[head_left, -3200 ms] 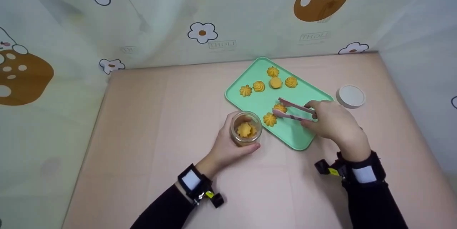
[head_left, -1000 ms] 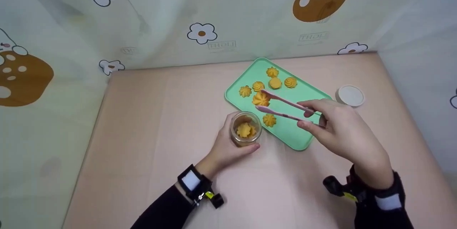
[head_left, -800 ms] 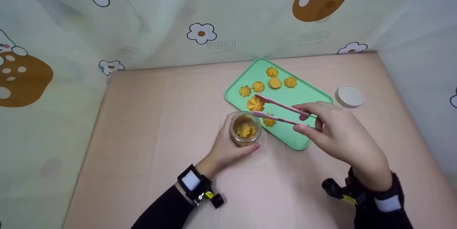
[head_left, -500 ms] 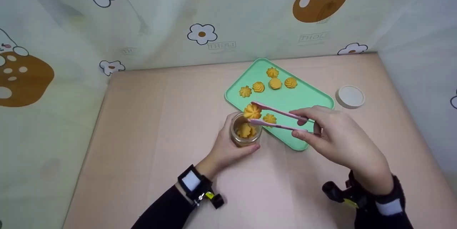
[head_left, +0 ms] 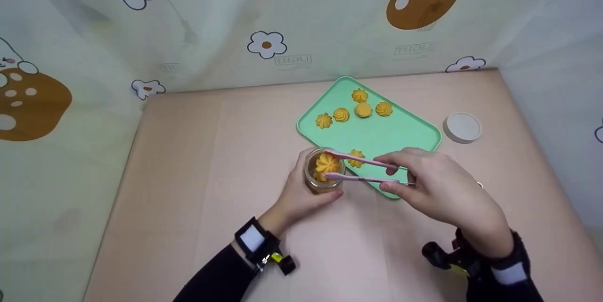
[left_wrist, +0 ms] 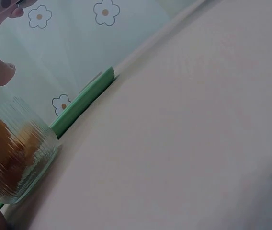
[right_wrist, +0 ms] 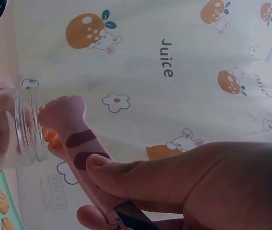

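My left hand (head_left: 297,193) grips a ribbed clear glass jar (left_wrist: 18,158) round its side, mouth up, with cookies inside it. Between finger and thumb my right hand (head_left: 438,186) pinches pink tongs (right_wrist: 81,139) that have a paw-shaped tip and dark stripes. A swirled yellow cookie (head_left: 327,163) sits between the tips of the tongs, right at the jar's mouth. In the right wrist view the tips largely hide that cookie. The green tray (head_left: 400,134) lies behind the jar and bears several more piped cookies (head_left: 363,110).
A white round lid (head_left: 462,127) lies on the pink tabletop (head_left: 226,151) to the right of the tray. A patterned curtain (head_left: 202,28) stands along the back and sides of the table.
My right hand has picked a cookie off the tray with the tongs and carried it left and nearer, over the jar's mouth. The left hand and jar have stayed put.
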`<control>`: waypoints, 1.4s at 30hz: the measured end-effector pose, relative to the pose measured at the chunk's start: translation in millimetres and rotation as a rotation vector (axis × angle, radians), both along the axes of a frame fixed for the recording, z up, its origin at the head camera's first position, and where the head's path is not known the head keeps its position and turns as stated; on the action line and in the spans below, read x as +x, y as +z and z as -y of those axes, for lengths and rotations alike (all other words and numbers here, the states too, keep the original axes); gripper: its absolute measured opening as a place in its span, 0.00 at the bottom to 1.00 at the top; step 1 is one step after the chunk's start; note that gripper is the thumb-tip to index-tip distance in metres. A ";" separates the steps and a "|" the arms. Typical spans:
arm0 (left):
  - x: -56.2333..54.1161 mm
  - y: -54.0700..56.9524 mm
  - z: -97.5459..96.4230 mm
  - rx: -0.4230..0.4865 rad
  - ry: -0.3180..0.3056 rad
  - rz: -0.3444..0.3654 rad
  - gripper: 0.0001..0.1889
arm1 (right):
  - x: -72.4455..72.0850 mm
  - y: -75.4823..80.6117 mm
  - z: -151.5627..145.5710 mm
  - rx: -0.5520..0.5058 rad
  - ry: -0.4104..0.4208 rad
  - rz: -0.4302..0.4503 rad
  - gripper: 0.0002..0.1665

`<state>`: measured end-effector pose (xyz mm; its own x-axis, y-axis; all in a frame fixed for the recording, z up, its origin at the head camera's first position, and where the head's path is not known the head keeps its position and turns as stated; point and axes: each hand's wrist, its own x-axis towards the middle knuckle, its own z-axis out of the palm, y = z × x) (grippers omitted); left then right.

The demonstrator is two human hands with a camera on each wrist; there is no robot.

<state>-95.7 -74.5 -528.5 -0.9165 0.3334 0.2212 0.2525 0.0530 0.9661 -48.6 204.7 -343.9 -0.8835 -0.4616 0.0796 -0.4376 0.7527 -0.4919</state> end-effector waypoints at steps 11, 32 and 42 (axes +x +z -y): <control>0.9 0.0 -0.2 0.007 -0.007 0.002 0.50 | -0.6 -3.0 5.4 0.015 0.008 0.004 0.23; 0.4 2.2 -0.4 -0.014 -0.008 -0.018 0.50 | 5.9 -2.7 12.1 0.048 -0.019 -0.034 0.21; 0.4 1.1 -0.1 -0.006 -0.009 -0.002 0.51 | 5.7 -3.9 13.1 0.033 -0.031 -0.038 0.21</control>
